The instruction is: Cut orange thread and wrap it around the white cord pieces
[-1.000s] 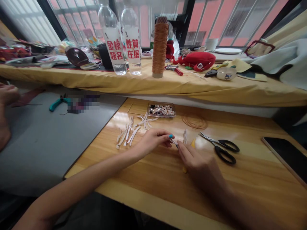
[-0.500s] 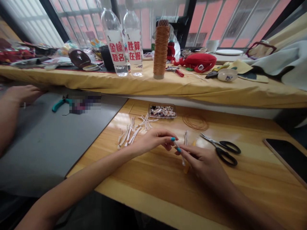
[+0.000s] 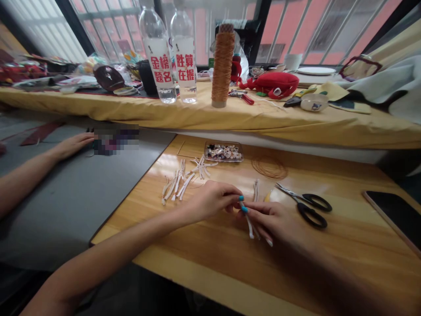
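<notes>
My left hand (image 3: pixel 219 199) and my right hand (image 3: pixel 271 217) meet over the wooden table, thumbs nearly touching. Both pinch a thin white cord (image 3: pixel 250 228), whose ends hang below the fingers; the upper part is hidden by them. Just beyond my fingers lies another white cord bundle (image 3: pixel 255 189). Black-handled scissors (image 3: pixel 304 202) rest to the right of my right hand, their blades partly apart. Several short white cord bundles (image 3: pixel 177 184) lie past my left forearm. A clear tray (image 3: pixel 223 159) of small beads stands farther back, near a loose coil of brown thread (image 3: pixel 269 167).
A phone (image 3: pixel 391 215) lies at the table's right. To the left, a co-worker's hand (image 3: pixel 74 145) rests on the grey table (image 3: pixel 108 184). Behind, a cloth-covered ledge (image 3: pixel 131 112) bears two bottles (image 3: pixel 184 66), a brown thread spool (image 3: pixel 222 70) and a red pouch (image 3: pixel 276 83).
My hands have drawn slightly closer together, and the white cord's ends now hang farther out below the right fingers. The co-worker's hand has moved right, to where the green-handled pliers lay.
</notes>
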A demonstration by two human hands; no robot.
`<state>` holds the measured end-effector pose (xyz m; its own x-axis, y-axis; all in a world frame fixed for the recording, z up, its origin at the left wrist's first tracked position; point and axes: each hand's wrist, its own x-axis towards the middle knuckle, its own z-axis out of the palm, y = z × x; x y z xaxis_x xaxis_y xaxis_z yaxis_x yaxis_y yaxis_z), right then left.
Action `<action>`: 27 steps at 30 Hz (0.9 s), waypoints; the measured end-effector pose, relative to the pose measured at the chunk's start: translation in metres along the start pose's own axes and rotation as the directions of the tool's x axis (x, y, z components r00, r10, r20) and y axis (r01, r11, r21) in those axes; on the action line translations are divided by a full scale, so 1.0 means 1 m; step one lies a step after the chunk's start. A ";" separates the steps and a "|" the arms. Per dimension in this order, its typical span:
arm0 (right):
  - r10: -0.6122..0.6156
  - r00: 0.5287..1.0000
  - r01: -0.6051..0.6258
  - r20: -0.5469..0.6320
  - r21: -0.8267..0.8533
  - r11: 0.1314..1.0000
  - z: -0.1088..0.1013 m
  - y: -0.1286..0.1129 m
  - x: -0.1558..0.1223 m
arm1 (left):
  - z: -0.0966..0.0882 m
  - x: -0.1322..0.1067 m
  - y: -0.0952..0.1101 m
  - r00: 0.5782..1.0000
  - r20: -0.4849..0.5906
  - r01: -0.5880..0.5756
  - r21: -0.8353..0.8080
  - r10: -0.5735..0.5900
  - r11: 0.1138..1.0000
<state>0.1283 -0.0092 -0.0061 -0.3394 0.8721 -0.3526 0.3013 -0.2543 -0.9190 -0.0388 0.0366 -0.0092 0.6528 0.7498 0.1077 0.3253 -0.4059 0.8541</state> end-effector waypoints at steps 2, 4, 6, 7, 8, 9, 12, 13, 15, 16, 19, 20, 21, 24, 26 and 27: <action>0.012 1.000 -0.011 -0.018 0.019 1.000 0.000 -0.001 0.000 | 0.001 -0.001 -0.002 0.994 0.000 -0.103 0.176 0.105 0.979; 0.019 1.000 -0.018 -0.005 0.046 0.999 -0.001 -0.001 0.000 | 0.000 -0.001 -0.004 0.962 0.057 -0.263 0.430 0.265 0.864; 0.019 0.998 -0.024 0.068 0.080 0.997 -0.004 0.000 0.001 | -0.002 -0.003 -0.006 0.899 0.181 -0.420 0.614 0.399 0.668; 0.017 0.993 -0.028 0.113 0.098 0.995 -0.006 0.001 0.001 | -0.003 -0.003 -0.005 0.865 0.249 -0.480 0.663 0.436 0.574; 0.020 0.987 -0.039 0.161 0.114 0.993 -0.008 0.002 0.002 | -0.005 -0.004 -0.005 0.834 0.308 -0.526 0.692 0.458 0.494; 0.026 0.979 -0.054 0.204 0.130 0.990 -0.010 0.003 0.003 | -0.006 -0.004 -0.004 0.809 0.355 -0.560 0.709 0.469 0.430; 0.040 0.962 -0.088 0.269 0.171 0.981 -0.014 0.006 0.004 | -0.007 -0.005 -0.001 0.776 0.424 -0.596 0.736 0.468 0.322; 0.038 0.960 -0.089 0.277 0.175 0.980 -0.014 0.006 0.004 | -0.007 -0.005 0.000 0.773 0.427 -0.598 0.738 0.469 0.314; 0.024 0.960 -0.070 0.278 0.157 0.985 -0.015 0.006 0.003 | -0.005 -0.006 0.001 0.769 0.423 -0.601 0.733 0.480 0.317; 0.018 0.961 -0.056 0.276 0.132 0.990 -0.015 0.005 0.002 | -0.005 -0.006 0.002 0.767 0.418 -0.602 0.730 0.486 0.323; -0.011 0.975 0.010 0.222 0.008 1.000 -0.015 -0.003 -0.006 | -0.002 -0.007 0.003 0.783 0.387 -0.580 0.736 0.487 0.349; -0.037 0.979 0.046 0.201 -0.045 0.998 -0.015 -0.007 -0.009 | -0.002 -0.007 0.004 0.792 0.374 -0.569 0.737 0.482 0.364; -0.071 0.979 0.090 0.190 -0.093 0.992 -0.015 -0.011 -0.012 | -0.001 -0.008 0.004 0.799 0.362 -0.561 0.735 0.480 0.381; -0.168 0.963 0.204 0.209 -0.164 0.965 -0.015 -0.020 -0.019 | 0.000 -0.009 0.007 0.808 0.325 -0.550 0.715 0.491 0.432; -0.189 0.957 0.224 0.220 -0.149 0.963 -0.015 -0.021 -0.021 | 0.001 -0.009 0.008 0.804 0.306 -0.551 0.707 0.510 0.444; -0.185 0.958 0.218 0.220 -0.137 0.966 -0.016 -0.020 -0.021 | 0.002 -0.010 0.009 0.800 0.300 -0.554 0.703 0.520 0.446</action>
<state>0.1434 -0.0159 0.0227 -0.5771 0.7902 -0.2062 0.3388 0.0020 -0.9409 -0.0412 0.0246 -0.0040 0.8964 0.2316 0.3778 0.2644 -0.9637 -0.0365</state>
